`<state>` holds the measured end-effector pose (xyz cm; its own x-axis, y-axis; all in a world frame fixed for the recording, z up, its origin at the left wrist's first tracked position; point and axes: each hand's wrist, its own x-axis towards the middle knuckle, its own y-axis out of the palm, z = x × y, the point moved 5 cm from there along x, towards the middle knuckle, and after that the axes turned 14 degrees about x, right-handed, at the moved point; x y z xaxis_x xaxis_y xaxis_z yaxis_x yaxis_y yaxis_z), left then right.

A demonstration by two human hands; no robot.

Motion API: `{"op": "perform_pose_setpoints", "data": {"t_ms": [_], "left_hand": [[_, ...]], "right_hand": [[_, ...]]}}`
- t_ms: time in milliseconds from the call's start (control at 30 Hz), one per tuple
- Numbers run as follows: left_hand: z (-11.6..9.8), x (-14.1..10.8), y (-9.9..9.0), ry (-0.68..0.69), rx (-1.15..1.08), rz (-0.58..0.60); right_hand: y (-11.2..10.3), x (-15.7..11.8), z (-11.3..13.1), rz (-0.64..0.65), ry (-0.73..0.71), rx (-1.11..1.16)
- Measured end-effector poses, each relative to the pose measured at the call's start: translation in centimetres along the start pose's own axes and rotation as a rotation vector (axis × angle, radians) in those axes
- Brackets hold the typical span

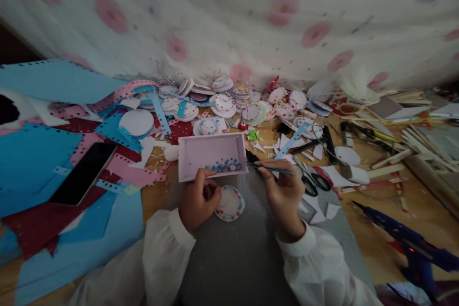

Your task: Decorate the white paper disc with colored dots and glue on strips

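White paper circle (230,203) with dots around its edge lies on the grey mat (233,253), just below the pink box (211,155) of tiny dots. The left hand (198,201) curls its fingers and touches the circle's left edge. The right hand (283,191) pinches a thin green stick (274,168) tight between its fingers. Black scissors (309,180) lie near it.
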<state>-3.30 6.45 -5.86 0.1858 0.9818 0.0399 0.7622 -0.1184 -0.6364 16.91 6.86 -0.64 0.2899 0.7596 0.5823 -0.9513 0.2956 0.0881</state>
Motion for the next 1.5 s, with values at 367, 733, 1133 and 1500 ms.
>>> {"op": "perform_pose_setpoints", "data": {"t_ms": [367,733,1133,1500], "left_hand": [[0.1,0.0,0.1,0.017,0.054,-0.012],[0.0,0.1,-0.1,0.020,0.058,-0.011],[-0.1,0.0,-0.7,0.087,-0.051,-0.104],[-0.7,0.0,-1.4,0.154,-0.128,-0.138]], "right_hand": [[4.2,1.3,-1.4,0.377,-0.067,-0.410],[4.0,1.3,-0.9,0.270,-0.024,-0.360],[0.3,-1.4,-1.4,-0.097,0.217,0.081],[1.3,-1.0,-0.9,-0.021,0.278,0.162]]}}
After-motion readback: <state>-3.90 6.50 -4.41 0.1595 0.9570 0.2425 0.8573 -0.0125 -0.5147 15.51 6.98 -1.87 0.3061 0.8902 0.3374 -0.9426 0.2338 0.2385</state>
